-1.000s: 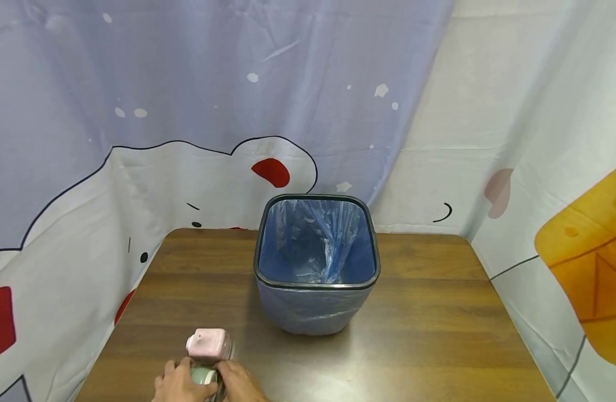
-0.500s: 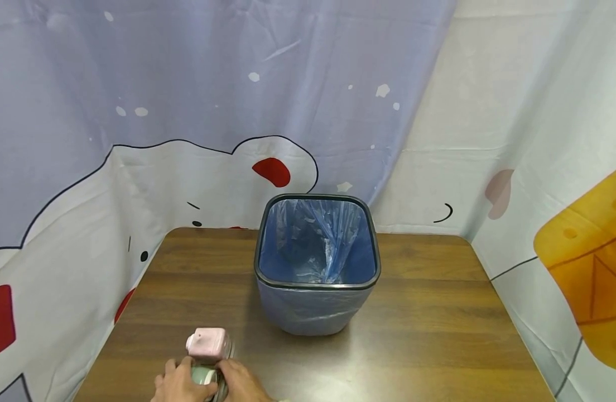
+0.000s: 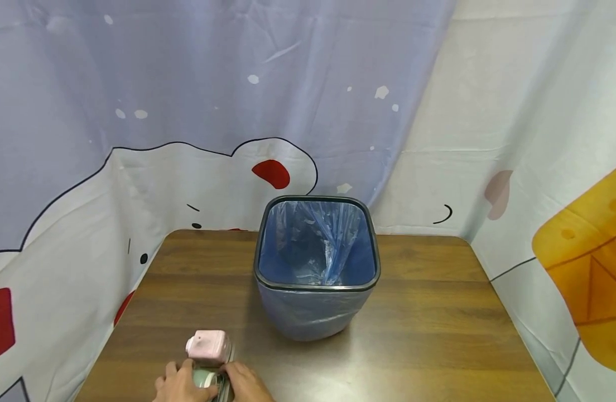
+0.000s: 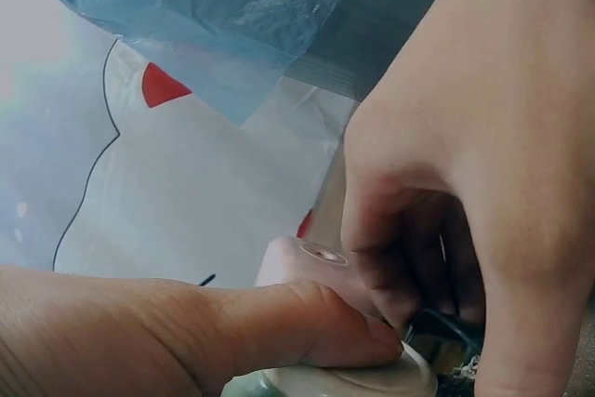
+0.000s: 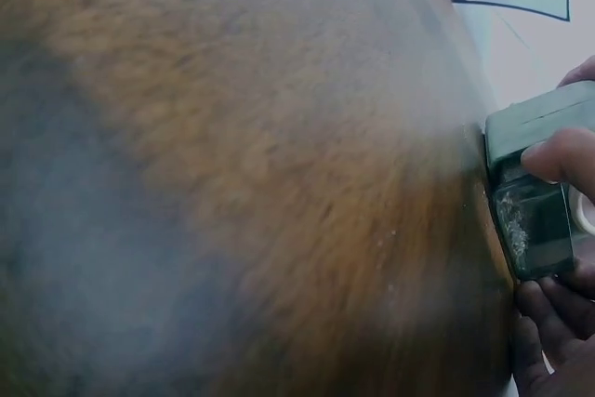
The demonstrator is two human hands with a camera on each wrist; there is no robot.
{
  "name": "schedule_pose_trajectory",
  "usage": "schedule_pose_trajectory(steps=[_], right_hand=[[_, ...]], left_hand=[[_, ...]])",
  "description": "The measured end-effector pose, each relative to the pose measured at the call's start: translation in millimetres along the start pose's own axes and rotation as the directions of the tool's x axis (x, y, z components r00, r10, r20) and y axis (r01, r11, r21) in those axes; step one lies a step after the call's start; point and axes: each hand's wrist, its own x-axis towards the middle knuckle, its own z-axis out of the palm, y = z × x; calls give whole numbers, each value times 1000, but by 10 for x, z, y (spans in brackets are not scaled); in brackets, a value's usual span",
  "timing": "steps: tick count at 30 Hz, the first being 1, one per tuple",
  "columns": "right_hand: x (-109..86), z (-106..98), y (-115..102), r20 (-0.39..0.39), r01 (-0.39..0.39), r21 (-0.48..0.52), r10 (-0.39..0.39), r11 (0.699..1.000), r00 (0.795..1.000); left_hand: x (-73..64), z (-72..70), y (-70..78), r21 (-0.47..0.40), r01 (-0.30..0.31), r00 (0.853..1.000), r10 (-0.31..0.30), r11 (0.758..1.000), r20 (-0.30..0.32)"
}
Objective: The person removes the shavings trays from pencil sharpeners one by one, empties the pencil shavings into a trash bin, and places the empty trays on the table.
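Near the table's front left, my left hand grips a green pencil sharpener, its thumb across a pale round part, as the left wrist view shows. My right hand is at the sharpener's right side, with fingers curled at its clear drawer. Pale shavings lie inside that drawer, which sticks out from the green body in the right wrist view. Directly behind the green sharpener stands a pink box with a white knob on its left; fingers hide part of both.
A square bin with a dark rim and a blue plastic liner stands upright at the middle of the wooden table. A printed curtain hangs behind the table and along its sides.
My right hand has shifted slightly to the right, and a little more of the clear drawer shows between the hands. The left hand keeps its place on the green sharpener.
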Motion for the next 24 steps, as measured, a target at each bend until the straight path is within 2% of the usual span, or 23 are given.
schedule_pose_trajectory(steps=[6, 11, 16, 24], right_hand=[[-35, 18, 6, -18, -2, 17, 3, 1000, 1000], [-62, 5, 29, -37, 12, 109, -8, 994, 999], [-75, -15, 80, -5, 17, 196, -16, 981, 1000], [-100, -26, 150, -1, 46, 169, -46, 984, 999]], left_hand=[[12, 16, -30, 13, -16, 1000, 16, 1000, 4], [32, 17, -28, 19, 1, 999, -1, 1000, 32], [56, 15, -34, 25, 6, 999, -8, 1000, 54], [72, 10, -45, 39, 12, 997, -15, 999, 80]])
